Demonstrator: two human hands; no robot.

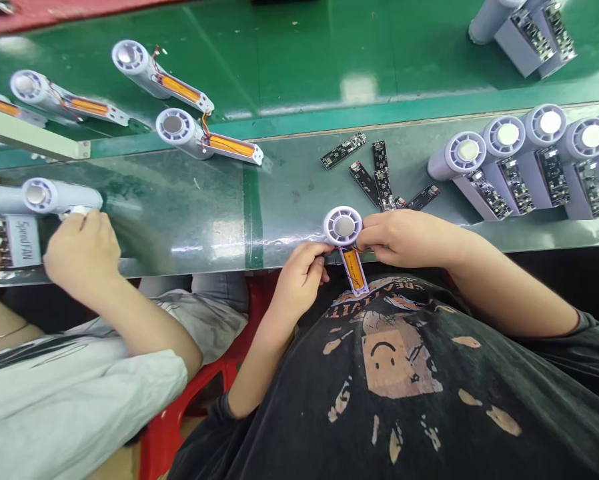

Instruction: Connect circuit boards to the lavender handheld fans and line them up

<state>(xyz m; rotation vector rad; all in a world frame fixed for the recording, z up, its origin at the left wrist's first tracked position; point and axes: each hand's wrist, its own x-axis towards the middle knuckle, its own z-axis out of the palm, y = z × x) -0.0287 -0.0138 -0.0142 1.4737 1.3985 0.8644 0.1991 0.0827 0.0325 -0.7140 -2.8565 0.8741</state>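
A pale lilac handheld fan body [333, 235] is at the table's front edge, its round head up and its handle pointing toward me. An orange battery [353, 268] lies in the open handle. My right hand [404, 237] is closed on the right side of the head. From the left, my left hand [299, 277] pinches where head and handle meet; its fingertips partly hide what they grip. Just beyond my right hand lie several loose black circuit boards [364, 183], some partly covered by it.
Fan bodies with exposed batteries [232, 148] stand at the back left. A row of fan bodies fitted with boards [509, 180] stands at right, with more [524, 40] behind. At left, a co-worker's hand [84, 250] holds another fan. A red stool [164, 433] is below.
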